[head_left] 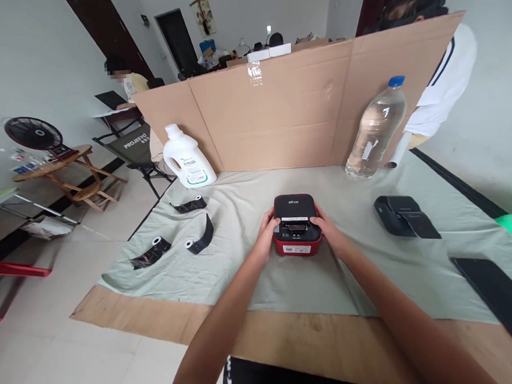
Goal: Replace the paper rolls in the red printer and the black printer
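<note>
A small black-and-red label printer (295, 205) sits upright on the cloth in front of me, with white stickers on its front. My left hand (268, 233) grips its left side, the thumb on the top edge by the slot. On the opposite side, my right hand (327, 229) holds it in the same way, fingers wrapped round the body. Something dark shows in the slot between my thumbs; I cannot make out what. Off to the left lie three rolls of dark tape or film, a far one (191, 205), a middle one (203, 238) and a near one (151, 255), each partly unrolled.
To the right are a dark device (398, 214) with a strip hanging out and a black phone (500, 300). A white detergent jug (187, 159) and a large water bottle (376, 128) stand before a cardboard screen (272, 120). Two people are beyond it.
</note>
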A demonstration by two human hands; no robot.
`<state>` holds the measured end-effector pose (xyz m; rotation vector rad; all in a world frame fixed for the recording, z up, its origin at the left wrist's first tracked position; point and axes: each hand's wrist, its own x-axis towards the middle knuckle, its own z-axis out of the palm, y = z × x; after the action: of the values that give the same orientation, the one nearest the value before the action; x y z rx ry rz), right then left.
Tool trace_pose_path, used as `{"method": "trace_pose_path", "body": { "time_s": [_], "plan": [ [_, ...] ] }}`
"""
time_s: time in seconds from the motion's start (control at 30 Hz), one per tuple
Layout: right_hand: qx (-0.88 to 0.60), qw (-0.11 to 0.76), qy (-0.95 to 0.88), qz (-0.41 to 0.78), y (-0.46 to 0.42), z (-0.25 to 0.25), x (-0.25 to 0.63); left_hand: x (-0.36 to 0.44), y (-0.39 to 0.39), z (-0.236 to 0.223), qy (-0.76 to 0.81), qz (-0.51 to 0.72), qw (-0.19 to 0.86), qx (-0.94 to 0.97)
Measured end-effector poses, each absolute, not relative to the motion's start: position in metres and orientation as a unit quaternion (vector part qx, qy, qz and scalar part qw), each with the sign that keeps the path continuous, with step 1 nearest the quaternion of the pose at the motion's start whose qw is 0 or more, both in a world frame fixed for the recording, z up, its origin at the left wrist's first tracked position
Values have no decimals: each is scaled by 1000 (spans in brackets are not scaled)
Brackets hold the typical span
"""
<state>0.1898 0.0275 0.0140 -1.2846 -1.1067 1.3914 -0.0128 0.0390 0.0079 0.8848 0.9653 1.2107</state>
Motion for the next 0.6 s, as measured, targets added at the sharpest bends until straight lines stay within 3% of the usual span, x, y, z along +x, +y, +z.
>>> {"method": "trace_pose_path", "body": {
  "time_s": [0.6],
  "plan": [
    [-465,546,-467,518,37,-17,192,-14,41,13,416,530,637,375]
  ]
}}
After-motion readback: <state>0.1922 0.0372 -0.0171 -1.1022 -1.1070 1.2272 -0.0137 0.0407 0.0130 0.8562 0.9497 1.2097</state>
